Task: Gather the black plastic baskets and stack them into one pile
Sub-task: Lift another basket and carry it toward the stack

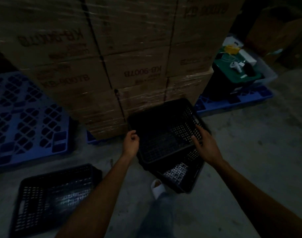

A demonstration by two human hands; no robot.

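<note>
A black perforated plastic basket (162, 129) is held tilted at the centre of the view. My left hand (131, 142) grips its left rim and my right hand (204, 143) grips its right side wall. Directly beneath it, a second black basket (182, 176) sits on the concrete floor, and the held one partly overlaps its opening. A third black basket (55, 194) rests alone on the floor at the lower left. The scene is dim and blurred.
A tall stack of shrink-wrapped cardboard boxes (112, 66) rises just behind the baskets. A blue plastic pallet (26, 121) lies at the left, another blue pallet (236, 100) at the right carries a dark bin with a green lid (232, 78). My white-shoed foot (158, 188) stands beside the lower basket.
</note>
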